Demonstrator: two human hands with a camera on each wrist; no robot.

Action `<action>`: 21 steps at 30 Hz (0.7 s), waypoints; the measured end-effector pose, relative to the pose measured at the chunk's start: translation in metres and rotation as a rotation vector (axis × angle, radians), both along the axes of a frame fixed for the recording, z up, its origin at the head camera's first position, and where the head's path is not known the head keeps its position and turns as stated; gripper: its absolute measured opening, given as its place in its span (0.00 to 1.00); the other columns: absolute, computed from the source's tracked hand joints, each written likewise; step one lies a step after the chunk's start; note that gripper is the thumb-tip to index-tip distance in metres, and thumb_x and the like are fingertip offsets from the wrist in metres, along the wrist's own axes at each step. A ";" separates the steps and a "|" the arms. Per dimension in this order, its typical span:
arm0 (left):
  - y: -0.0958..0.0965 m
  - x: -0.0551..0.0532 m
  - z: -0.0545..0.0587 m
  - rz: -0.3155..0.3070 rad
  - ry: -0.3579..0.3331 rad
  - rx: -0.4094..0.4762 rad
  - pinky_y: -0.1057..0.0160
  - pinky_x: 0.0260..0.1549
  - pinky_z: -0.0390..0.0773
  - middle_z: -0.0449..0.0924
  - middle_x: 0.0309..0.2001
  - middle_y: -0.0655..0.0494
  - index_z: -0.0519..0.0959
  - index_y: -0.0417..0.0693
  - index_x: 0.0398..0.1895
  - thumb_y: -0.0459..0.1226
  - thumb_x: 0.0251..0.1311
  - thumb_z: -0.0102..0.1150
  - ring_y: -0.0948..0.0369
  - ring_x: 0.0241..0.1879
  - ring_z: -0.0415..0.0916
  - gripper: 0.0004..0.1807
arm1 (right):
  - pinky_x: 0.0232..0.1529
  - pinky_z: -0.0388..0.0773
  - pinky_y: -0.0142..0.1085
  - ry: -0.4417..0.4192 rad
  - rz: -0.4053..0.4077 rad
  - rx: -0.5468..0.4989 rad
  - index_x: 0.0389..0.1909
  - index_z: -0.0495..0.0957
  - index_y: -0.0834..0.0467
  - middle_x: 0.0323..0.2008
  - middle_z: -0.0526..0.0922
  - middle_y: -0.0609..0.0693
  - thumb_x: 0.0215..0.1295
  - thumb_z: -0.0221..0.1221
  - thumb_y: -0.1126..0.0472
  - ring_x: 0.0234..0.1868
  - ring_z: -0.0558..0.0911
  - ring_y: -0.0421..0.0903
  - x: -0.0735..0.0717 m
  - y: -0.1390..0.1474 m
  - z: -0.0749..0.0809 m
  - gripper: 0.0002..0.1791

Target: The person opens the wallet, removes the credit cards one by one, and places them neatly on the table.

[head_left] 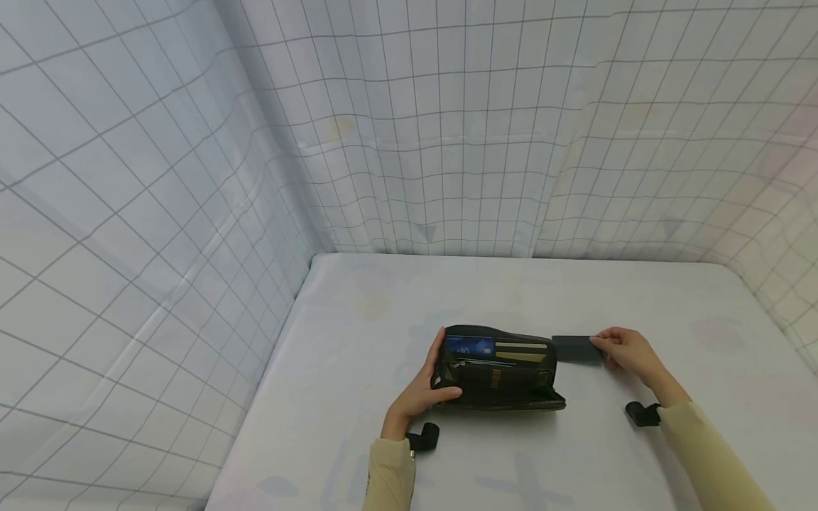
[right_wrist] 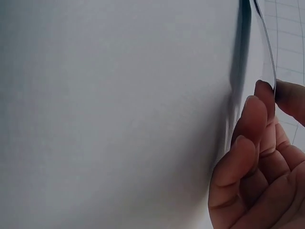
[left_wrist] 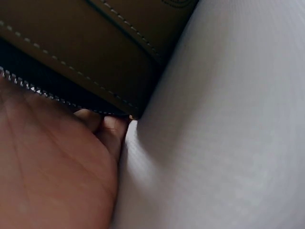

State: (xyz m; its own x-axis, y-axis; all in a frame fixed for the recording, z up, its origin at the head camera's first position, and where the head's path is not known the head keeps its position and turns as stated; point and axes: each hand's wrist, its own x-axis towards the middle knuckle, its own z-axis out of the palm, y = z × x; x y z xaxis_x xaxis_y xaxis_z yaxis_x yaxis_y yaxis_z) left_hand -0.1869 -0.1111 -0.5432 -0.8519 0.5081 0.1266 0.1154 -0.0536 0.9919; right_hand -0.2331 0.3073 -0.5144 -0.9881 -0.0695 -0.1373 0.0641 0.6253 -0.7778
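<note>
A dark zip wallet (head_left: 511,387) lies spread wide on the table, with a blue card (head_left: 469,346) and gold-edged slots showing along its far inner side. My left hand (head_left: 415,394) grips the wallet's left end, thumb over the near part and fingers along the far side. In the left wrist view, brown stitched leather and a metal zip (left_wrist: 35,89) run beside the palm. To the wallet's right, my right hand (head_left: 629,353) pinches a thin dark card (head_left: 575,349) by its right end. The card's left end meets the wallet's right edge in the head view.
Under everything spreads a white table cover (head_left: 383,284) with faint bluish marks. White grid-patterned curtains (head_left: 434,142) stand behind the table and at both sides. Black wrist-worn devices (head_left: 429,437) show at both sleeve cuffs.
</note>
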 end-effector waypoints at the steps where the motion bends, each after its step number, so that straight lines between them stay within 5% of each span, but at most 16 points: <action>1: 0.000 0.000 0.000 0.001 -0.001 0.000 0.44 0.64 0.45 0.29 0.75 0.63 0.33 0.69 0.76 0.47 0.52 0.69 0.57 0.72 0.35 0.59 | 0.24 0.73 0.36 0.000 -0.006 0.012 0.44 0.75 0.69 0.22 0.77 0.47 0.68 0.57 0.49 0.21 0.74 0.44 0.000 0.000 0.000 0.24; 10: 0.000 0.001 0.004 -0.001 -0.022 -0.020 0.44 0.64 0.43 0.28 0.74 0.64 0.32 0.69 0.75 0.45 0.53 0.69 0.58 0.72 0.32 0.60 | 0.24 0.72 0.37 -0.016 -0.053 0.082 0.40 0.77 0.69 0.23 0.78 0.47 0.64 0.60 0.48 0.22 0.74 0.45 0.001 -0.002 0.000 0.24; 17: -0.001 0.006 0.025 -0.029 -0.012 -0.036 0.41 0.64 0.43 0.25 0.75 0.53 0.29 0.55 0.76 0.43 0.53 0.69 0.51 0.72 0.31 0.62 | 0.24 0.71 0.37 -0.022 -0.058 0.101 0.39 0.77 0.68 0.22 0.76 0.48 0.63 0.61 0.48 0.22 0.74 0.44 -0.001 -0.002 0.001 0.24; 21: 0.000 0.004 0.017 -0.026 -0.024 -0.014 0.44 0.64 0.45 0.26 0.75 0.56 0.30 0.61 0.76 0.42 0.54 0.68 0.53 0.72 0.34 0.60 | 0.24 0.71 0.38 -0.020 -0.062 0.103 0.38 0.77 0.68 0.22 0.76 0.49 0.63 0.61 0.48 0.22 0.74 0.45 -0.001 -0.003 0.001 0.24</action>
State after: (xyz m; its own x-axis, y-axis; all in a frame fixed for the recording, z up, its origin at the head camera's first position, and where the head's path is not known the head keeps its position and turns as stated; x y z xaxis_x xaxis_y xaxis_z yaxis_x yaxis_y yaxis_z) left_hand -0.1825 -0.1114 -0.5259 -0.8413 0.5314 0.0989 0.0904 -0.0420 0.9950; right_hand -0.2337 0.3046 -0.5133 -0.9870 0.0067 -0.1605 0.1199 0.6959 -0.7081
